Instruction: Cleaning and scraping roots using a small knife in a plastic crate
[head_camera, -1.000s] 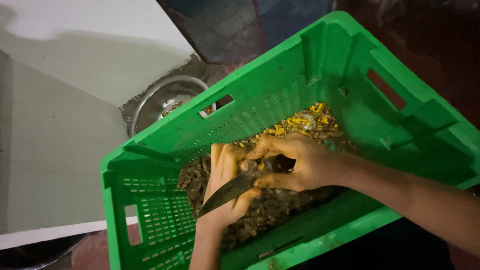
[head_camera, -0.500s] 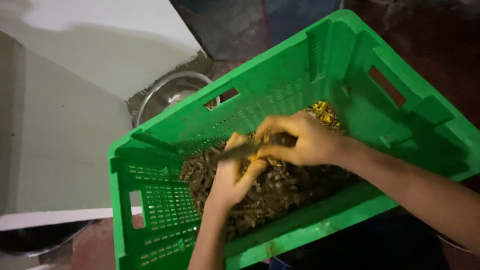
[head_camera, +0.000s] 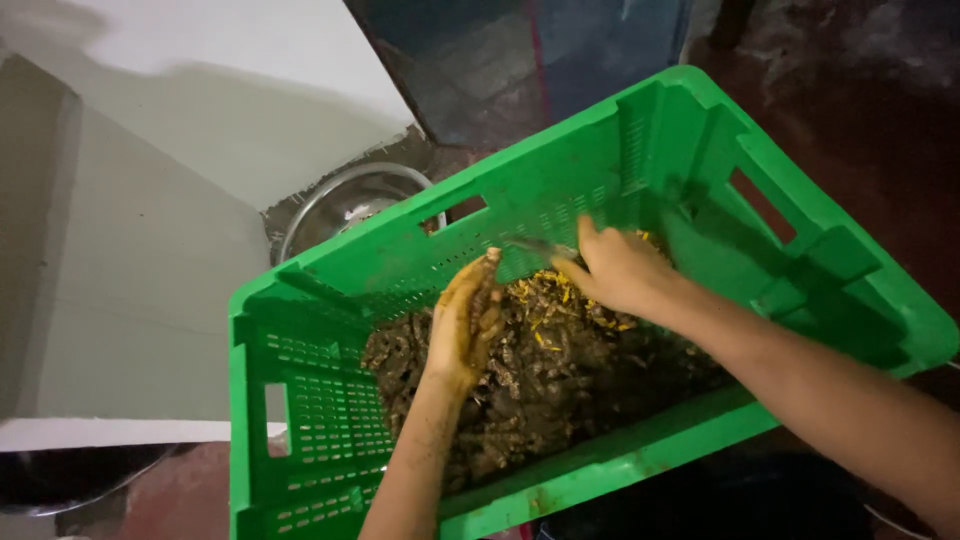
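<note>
While my left hand (head_camera: 466, 322) lies curled and mud-smeared on the heap of muddy roots (head_camera: 540, 385), its fingers close around one knobbly piece that points up and away from me toward the far wall of the crate. My right hand (head_camera: 617, 268) grips a knife (head_camera: 540, 246) by its handle; the thin grey blade runs nearly level, its long axis pointing left toward my other hand's fingertips, just above the pile. Yellow cut scraps (head_camera: 548, 300) lie scattered on the brown, lumpy, wet-looking roots. Everything sits inside a tilted green plastic crate (head_camera: 330, 410) with slotted, perforated walls and handle cut-outs. Beyond its far rim stands a round shiny metal bowl (head_camera: 340, 205), beside a pale flat surface (head_camera: 130, 300).
</note>
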